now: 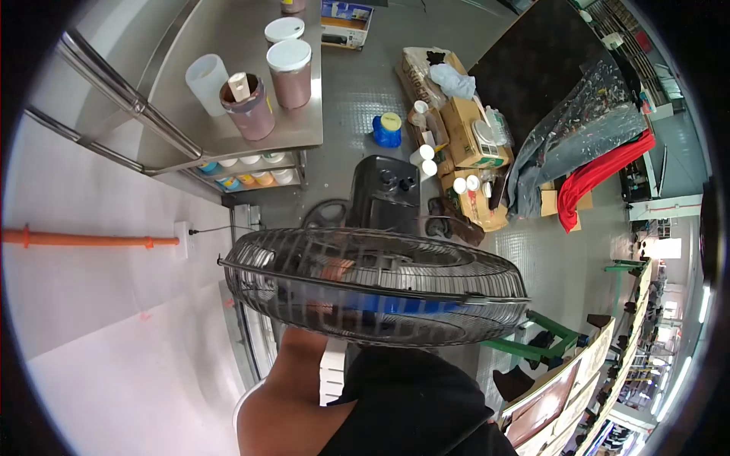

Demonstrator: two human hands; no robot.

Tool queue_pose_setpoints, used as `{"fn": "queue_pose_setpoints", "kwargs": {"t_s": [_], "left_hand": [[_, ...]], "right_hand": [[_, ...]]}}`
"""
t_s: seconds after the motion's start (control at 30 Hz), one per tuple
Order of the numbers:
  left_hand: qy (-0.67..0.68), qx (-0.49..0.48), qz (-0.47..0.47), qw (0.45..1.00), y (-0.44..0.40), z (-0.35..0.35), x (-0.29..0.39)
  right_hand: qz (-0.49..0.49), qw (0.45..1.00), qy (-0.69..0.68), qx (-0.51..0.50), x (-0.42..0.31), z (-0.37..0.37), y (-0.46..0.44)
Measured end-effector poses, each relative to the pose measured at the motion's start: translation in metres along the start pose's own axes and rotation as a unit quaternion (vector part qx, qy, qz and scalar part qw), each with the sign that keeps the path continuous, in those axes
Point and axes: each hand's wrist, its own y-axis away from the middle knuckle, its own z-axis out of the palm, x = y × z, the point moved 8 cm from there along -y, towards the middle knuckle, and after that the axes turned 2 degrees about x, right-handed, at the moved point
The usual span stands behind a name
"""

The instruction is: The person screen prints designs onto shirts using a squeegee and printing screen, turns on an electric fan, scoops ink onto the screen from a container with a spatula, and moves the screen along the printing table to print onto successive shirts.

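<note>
A black fan with a round wire cage (380, 287) fills the middle of the head view, seen nearly edge-on. Behind it rises its black housing (385, 194), with round knobs on top. From the lower left my bare left arm reaches up to the cage. My left hand (334, 272) shows only in part, blurred through the wires, so its fingers and any grip are hidden. Blue shows inside the cage. My right hand is outside the view; black clothing covers the lower middle.
On the left, a metal table (300, 137) holds tubs and a brown-stained container (249, 114). A black cord runs to a wall socket (185, 237). Cardboard boxes (465, 129), a blue jar (387, 131) and a red cloth (601, 178) lie beyond. A green frame (544, 338) stands right.
</note>
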Motion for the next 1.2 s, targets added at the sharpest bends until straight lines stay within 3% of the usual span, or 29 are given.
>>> {"fn": "queue_pose_setpoints", "kwargs": {"t_s": [0.23,0.33,0.43,0.57,0.63,0.67,0.73,0.8,0.87,0.93,0.97,1.07,1.1,1.2], "left_hand": [[0.01,0.057,-0.005,0.998,0.004,0.01,-0.003],[0.014,0.092,-0.007,0.996,0.012,0.018,-0.007],[0.022,0.13,-0.008,0.991,0.019,0.032,-0.008],[0.049,0.188,-0.008,0.981,0.021,0.057,-0.007],[0.062,0.22,-0.006,0.973,0.019,0.063,-0.012],[0.07,0.237,-0.005,0.969,0.017,0.068,-0.013],[0.094,0.274,0.002,0.957,0.008,0.073,-0.014],[0.121,0.312,0.009,0.942,0.0,0.08,-0.013],[0.093,0.365,0.046,0.925,-0.015,0.081,-0.027],[-0.108,0.435,0.102,0.888,-0.006,0.085,-0.012],[-0.096,0.41,0.069,0.905,-0.001,0.085,-0.009],[-0.118,0.423,0.115,0.891,0.006,0.086,0.021],[-0.112,0.462,0.047,0.879,0.023,0.085,0.045],[-0.082,0.486,0.097,0.864,0.021,0.08,0.039]], "right_hand": [[-0.129,0.972,-0.188,0.059,-0.009,-0.055,-0.036],[-0.082,0.958,-0.269,0.053,0.02,-0.071,-0.055],[-0.17,0.966,-0.183,0.061,0.131,-0.031,-0.138],[-0.168,0.964,-0.166,0.127,0.116,-0.125,-0.15],[-0.112,0.927,-0.356,0.039,0.13,-0.147,-0.162],[-0.115,0.929,-0.351,0.033,0.121,-0.171,-0.156],[-0.124,0.982,-0.123,0.077,0.057,-0.24,-0.131],[-0.07,0.985,-0.147,0.065,0.076,-0.251,-0.148],[-0.102,0.979,-0.172,0.04,0.075,-0.266,-0.157],[-0.115,0.949,-0.293,0.022,0.084,-0.275,-0.168],[-0.106,0.948,-0.301,0.022,0.092,-0.276,-0.177],[-0.101,0.951,-0.293,0.008,0.098,-0.29,-0.185],[-0.101,0.951,-0.293,0.006,0.102,-0.293,-0.187],[-0.086,0.966,-0.242,0.01,0.117,-0.303,-0.203]]}}
